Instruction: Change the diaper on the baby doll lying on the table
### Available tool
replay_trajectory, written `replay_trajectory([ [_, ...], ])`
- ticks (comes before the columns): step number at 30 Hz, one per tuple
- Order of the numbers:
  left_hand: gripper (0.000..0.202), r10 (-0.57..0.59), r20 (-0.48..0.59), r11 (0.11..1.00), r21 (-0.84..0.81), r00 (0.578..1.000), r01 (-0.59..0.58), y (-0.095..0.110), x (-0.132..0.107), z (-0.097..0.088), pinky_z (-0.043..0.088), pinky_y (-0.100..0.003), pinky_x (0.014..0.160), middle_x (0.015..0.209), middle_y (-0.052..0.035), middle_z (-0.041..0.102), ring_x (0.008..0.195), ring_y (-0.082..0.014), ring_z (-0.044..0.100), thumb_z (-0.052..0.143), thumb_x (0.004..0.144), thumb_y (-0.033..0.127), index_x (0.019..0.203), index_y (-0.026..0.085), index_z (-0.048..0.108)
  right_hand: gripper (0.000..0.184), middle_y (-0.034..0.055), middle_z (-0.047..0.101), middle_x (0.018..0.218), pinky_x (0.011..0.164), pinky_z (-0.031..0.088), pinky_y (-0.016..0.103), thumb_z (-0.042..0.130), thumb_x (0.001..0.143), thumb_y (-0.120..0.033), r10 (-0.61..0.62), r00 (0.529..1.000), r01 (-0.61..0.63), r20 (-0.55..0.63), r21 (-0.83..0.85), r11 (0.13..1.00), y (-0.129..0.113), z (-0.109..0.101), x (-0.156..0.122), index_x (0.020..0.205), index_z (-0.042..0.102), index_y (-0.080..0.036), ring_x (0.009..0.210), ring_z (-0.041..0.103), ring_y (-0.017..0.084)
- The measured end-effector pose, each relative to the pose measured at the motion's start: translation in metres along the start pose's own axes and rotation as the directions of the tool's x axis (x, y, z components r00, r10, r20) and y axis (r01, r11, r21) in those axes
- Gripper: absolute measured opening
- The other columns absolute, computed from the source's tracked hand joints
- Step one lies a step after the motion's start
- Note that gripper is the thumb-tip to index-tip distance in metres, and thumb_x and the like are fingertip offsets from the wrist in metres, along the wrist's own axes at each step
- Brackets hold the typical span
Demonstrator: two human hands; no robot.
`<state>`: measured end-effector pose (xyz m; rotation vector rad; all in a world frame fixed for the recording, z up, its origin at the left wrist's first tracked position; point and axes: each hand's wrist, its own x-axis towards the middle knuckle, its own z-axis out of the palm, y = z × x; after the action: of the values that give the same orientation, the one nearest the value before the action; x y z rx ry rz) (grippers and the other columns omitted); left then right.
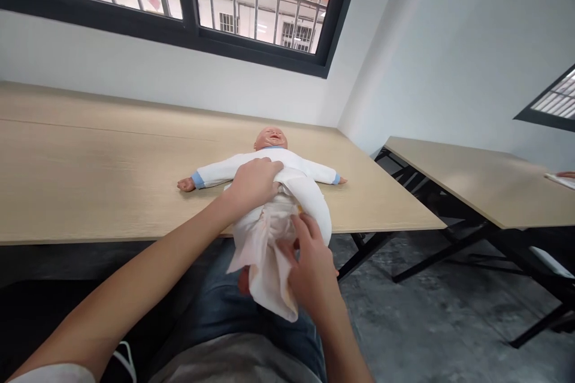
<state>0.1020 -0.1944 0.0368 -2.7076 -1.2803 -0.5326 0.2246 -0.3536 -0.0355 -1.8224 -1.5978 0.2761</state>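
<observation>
A baby doll point(271, 139) in a white suit with blue cuffs lies on its back near the front edge of the wooden table point(90, 173), arms spread out. My left hand point(252, 182) rests closed on the doll's chest, gripping the white cloth there. My right hand point(309, 263) pinches the loose white garment point(265, 263) that hangs off the table edge over the doll's legs. A bit of a doll foot shows under the cloth.
A second wooden table point(476, 179) on black legs stands to the right, with a gap of grey floor point(431, 323) between. Someone's fingers and a white sheet point(561, 178) show at its far right edge. A barred window point(251, 0) runs along the wall.
</observation>
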Motion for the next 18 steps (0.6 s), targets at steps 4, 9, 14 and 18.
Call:
replay_trajectory([
  [4,0.039,0.023,-0.006,0.999,-0.044,1.000,-0.023,-0.005,0.005,-0.002,0.046,-0.034,0.081,0.114,-0.0088,0.069,0.106,-0.0285,0.063,0.055,0.085,0.029,0.123,0.024,0.066,0.064,0.0145,0.035,0.153,0.084,0.048,0.039,0.069,0.084,-0.033,0.011,0.986,0.022,0.165,-0.201,0.979,-0.012,0.000,0.005,0.144,0.047,-0.029,0.108,0.061,0.030],
  [9,0.038,0.033,0.017,0.997,-0.072,0.999,-0.032,-0.011,0.012,-0.010,0.045,-0.032,0.077,0.108,-0.0063,0.073,0.101,-0.0284,0.065,0.056,0.082,0.028,0.117,0.026,0.070,0.034,0.0078,0.054,0.131,0.072,0.041,0.029,0.057,0.086,-0.018,-0.024,0.986,0.069,0.165,-0.268,0.961,-0.005,-0.004,0.013,0.119,0.063,-0.025,0.097,0.061,0.023],
  [14,0.037,0.023,0.020,0.997,-0.070,1.000,-0.021,-0.014,0.020,-0.006,0.044,-0.032,0.076,0.105,-0.0055,0.074,0.096,-0.0272,0.065,0.057,0.080,0.025,0.114,0.026,0.072,0.020,0.0042,0.061,0.111,0.074,0.037,0.027,0.057,0.079,-0.010,-0.141,0.953,0.200,0.269,-0.207,0.958,0.007,-0.027,0.007,0.093,0.068,-0.020,0.094,0.059,0.019],
  [18,0.038,0.023,0.002,0.998,-0.058,1.000,-0.023,-0.019,0.026,0.004,0.044,-0.033,0.078,0.108,-0.0066,0.073,0.100,-0.0281,0.064,0.058,0.082,0.031,0.117,0.026,0.071,0.029,0.0018,0.064,0.097,0.080,0.038,0.025,0.052,0.069,0.000,-0.254,0.873,0.296,0.417,-0.038,0.954,0.017,-0.056,-0.015,0.082,0.068,-0.021,0.097,0.058,0.018],
])
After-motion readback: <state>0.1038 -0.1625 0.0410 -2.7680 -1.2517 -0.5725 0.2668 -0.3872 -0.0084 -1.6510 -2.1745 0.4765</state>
